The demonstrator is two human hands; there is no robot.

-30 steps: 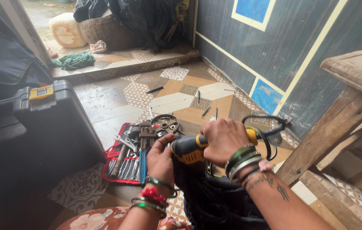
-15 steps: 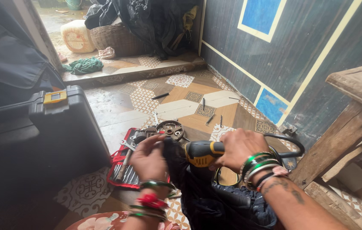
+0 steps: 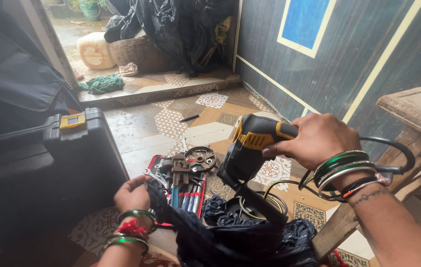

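Right hand (image 3: 319, 138) wrapped round yellow-black corded power tool (image 3: 250, 148) mid-frame: heavy, rigid, grip handle. Left hand (image 3: 131, 193) pinching limp black cloth bag (image 3: 230, 237).

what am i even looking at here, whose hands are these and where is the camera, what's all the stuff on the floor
There is no machine here. A person wears a camera on the head, so the single view looks down at that person's own two hands, both with bangles at the wrist.

The right hand grips a yellow and black corded power tool, lifted above a dark cloth bag. The left hand pinches the edge of that bag.

On the patterned tiled floor lie a red tray of hand tools, with wrenches and screwdrivers, and a round metal disc part. To the left stands a black plastic tool case with a yellow latch. At the right edge is a worn wooden table.
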